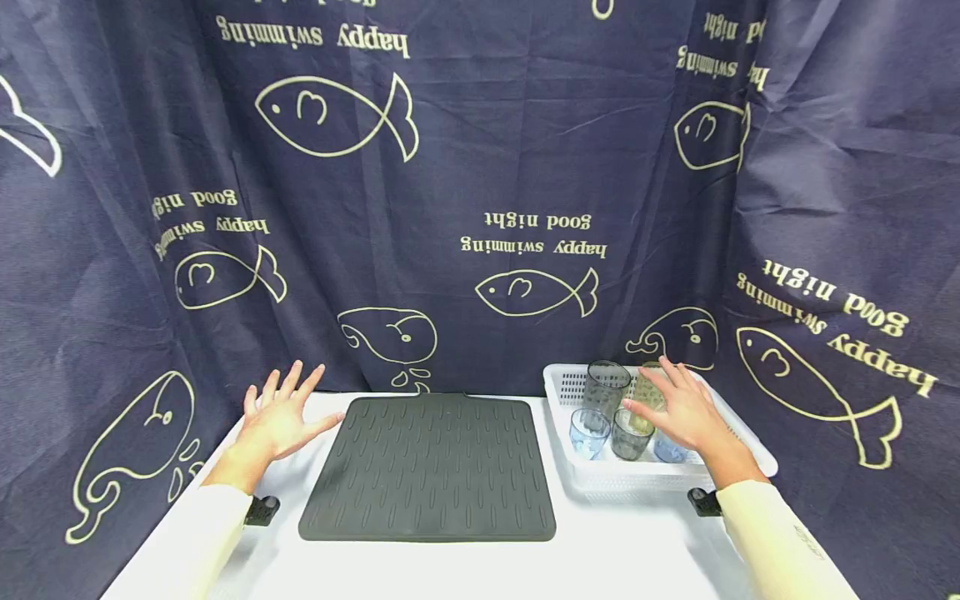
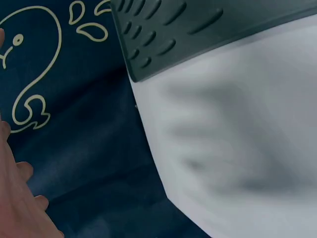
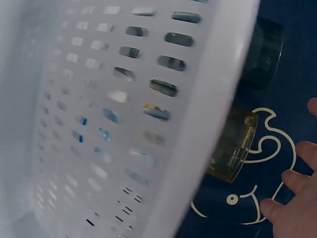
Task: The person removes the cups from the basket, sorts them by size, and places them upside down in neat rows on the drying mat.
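My left hand [image 1: 277, 423] hovers with spread fingers over the table, just left of a dark grey ribbed drying mat [image 1: 435, 467]; it holds nothing. At the right, my right hand [image 1: 682, 412] reaches over a white perforated plastic basket [image 1: 622, 482], fingers extended and not gripping. Several drinking glasses stand in the basket: a tall grey glass [image 1: 604, 390], an amber glass [image 1: 647, 392], a short blue glass [image 1: 588, 435], a short grey glass [image 1: 628, 440] and another blue glass [image 1: 669, 451]. My right hand partly covers the amber and rightmost blue ones. Whether its fingers touch any glass is unclear.
The mat and basket lie on a white table [image 1: 427, 571]. A dark blue curtain [image 1: 450, 183] with fish and whale drawings hangs behind and on both sides. Each wrist carries a small black camera [image 1: 261, 511].
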The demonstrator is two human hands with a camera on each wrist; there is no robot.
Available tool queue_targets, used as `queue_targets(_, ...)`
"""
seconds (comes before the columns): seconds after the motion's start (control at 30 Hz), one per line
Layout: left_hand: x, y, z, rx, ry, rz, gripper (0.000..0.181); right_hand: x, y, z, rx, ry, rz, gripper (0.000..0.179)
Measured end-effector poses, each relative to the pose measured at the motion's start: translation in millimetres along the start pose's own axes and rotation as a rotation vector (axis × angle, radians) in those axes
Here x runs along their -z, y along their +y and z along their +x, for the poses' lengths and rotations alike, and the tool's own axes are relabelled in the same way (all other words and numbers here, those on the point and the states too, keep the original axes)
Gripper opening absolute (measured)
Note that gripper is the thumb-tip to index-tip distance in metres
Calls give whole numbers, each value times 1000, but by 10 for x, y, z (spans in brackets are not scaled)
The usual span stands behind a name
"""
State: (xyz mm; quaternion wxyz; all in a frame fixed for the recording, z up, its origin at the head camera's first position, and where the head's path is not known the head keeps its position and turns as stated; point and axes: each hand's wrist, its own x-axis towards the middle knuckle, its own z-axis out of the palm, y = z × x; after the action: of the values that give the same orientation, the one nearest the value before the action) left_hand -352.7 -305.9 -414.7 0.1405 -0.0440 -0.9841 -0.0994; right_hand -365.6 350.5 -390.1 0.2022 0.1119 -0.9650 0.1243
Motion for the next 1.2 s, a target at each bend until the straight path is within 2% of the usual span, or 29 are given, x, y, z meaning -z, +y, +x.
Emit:
queue_targets(0.33, -63, 129, -95, -32, 33, -40, 103, -16, 60, -119, -10, 1, 47, 81)
queue_targets(0.47, -112, 187, -130, -36, 44, -50, 103, -29, 109, -148, 24, 46, 56, 77)
queue_targets(0.67, -201, 284, -203, -58, 81, -91, 99, -47, 201, -191, 80, 90, 135, 70)
queue_targets(0.9, -325, 385, -317, -79, 98, -134, 98, -64, 330, -195, 57, 30, 225, 71)
queue_targets(1.03, -402, 447, -380, -100, 100, -165, 98, -60, 432, -207, 8, -2, 239, 74)
queue_targets(1.2, -486, 536, -470, -125, 125, -223, 97, -63, 530, -231, -9, -13, 235, 73)
